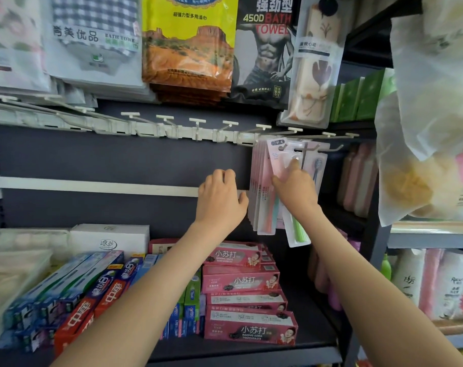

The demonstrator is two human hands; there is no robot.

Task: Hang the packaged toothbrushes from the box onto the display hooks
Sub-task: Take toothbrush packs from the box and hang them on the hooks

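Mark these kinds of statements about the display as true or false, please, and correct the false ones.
1. The right hand holds a pack up at the hooks. True.
2. The hooks left of the hung packs are bare. True.
3. The toothpaste boxes hang from hooks. False: they lie on the shelf below.
4. The left hand holds a pack. False: no pack shows in it; it is beside the hung packs.
5. The towels hang below the hooks. False: they hang above them.
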